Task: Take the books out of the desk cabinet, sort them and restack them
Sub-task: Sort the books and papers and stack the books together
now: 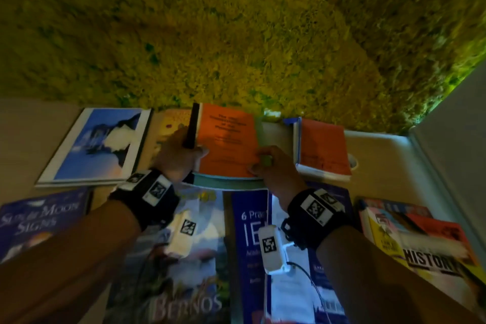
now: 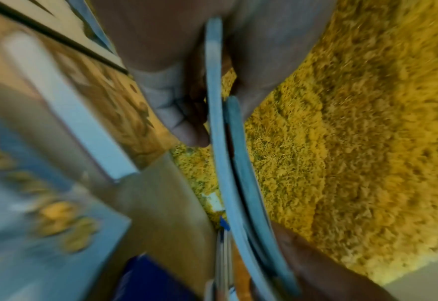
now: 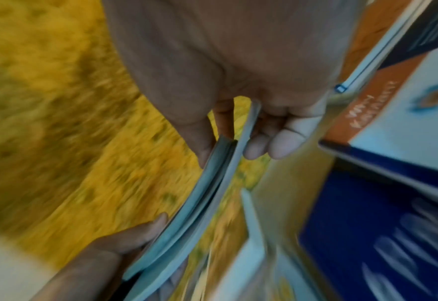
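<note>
Gripping the orange paperback (image 1: 227, 139) and a thin teal booklet (image 1: 223, 182) beneath it, between my left hand (image 1: 176, 155) and right hand (image 1: 273, 166), thumbs on top. They're feeling light and bendy, so I'm pinching opposite edges, just above the desk (image 1: 378, 160).

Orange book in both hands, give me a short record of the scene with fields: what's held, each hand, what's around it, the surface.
held: orange book with a second thin book under it, edges bowed in the wrist views
left hand: left hand grips the left edge, thumb on the cover
right hand: right hand pinches the lower right corner
left of it: blue-and-white book, lying flat
right of it: second orange book, flat
nearer: Sun & Moon Signs book, History book
surface: pale table; yellow shaggy rug beyond
</note>
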`<act>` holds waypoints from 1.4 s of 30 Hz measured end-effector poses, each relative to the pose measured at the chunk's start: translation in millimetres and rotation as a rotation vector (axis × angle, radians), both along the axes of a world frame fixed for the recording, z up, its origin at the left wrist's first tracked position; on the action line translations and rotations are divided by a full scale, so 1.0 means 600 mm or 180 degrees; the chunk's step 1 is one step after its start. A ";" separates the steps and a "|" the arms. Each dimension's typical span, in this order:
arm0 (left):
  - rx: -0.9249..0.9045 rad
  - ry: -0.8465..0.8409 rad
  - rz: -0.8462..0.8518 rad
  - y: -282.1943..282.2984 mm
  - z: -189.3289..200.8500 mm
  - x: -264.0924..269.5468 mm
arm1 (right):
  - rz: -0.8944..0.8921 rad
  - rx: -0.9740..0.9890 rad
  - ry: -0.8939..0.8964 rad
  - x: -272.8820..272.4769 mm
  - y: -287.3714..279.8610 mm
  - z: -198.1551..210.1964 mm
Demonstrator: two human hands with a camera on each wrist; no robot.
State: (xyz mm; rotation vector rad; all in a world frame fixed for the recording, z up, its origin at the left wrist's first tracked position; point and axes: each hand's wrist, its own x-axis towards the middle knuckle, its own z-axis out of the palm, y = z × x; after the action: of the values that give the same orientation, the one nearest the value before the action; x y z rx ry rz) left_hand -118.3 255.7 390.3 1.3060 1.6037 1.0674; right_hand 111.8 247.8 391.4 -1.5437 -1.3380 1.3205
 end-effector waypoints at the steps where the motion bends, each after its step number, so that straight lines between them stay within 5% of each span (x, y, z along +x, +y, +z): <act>1: 0.0077 -0.0091 0.0038 -0.045 0.001 -0.009 | 0.0193 0.0025 -0.0007 -0.006 -0.031 0.003; 5: 0.0039 -0.0394 0.0466 -0.200 -0.023 -0.034 | 0.1053 0.0133 -0.0427 -0.032 -0.140 -0.030; 12: -0.0532 0.0478 0.0660 -0.362 -0.107 -0.083 | 0.1915 0.0386 -0.1307 -0.065 -0.241 -0.100; 16: -0.0679 0.1628 0.0382 -0.407 -0.133 -0.084 | 0.2316 0.0476 -0.1995 -0.070 -0.277 -0.097; 21: -0.0727 0.2041 0.0068 -0.413 -0.131 -0.078 | 0.2569 0.0342 -0.2314 -0.089 -0.313 -0.059; 26: -0.0649 0.2162 -0.0136 -0.402 -0.123 -0.095 | 0.2549 -0.0011 -0.2471 -0.104 -0.351 -0.026; 31: -0.0786 0.2376 -0.0398 -0.402 -0.121 -0.116 | 0.2029 -0.0194 -0.2498 -0.138 -0.370 -0.068; 36: -0.0948 0.3053 -0.0385 -0.395 -0.132 -0.132 | 0.1617 -0.0238 -0.1740 -0.104 -0.366 -0.067; 42: -0.0094 0.2519 -0.0894 -0.338 -0.089 0.066 | 0.0544 0.0354 -0.1787 0.057 -0.294 -0.010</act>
State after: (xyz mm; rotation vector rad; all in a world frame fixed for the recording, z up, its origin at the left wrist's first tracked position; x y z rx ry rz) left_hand -78.9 52.6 336.9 2.0106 1.8776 0.3482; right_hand 145.9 71.5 385.2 -1.8300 -1.8859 0.9129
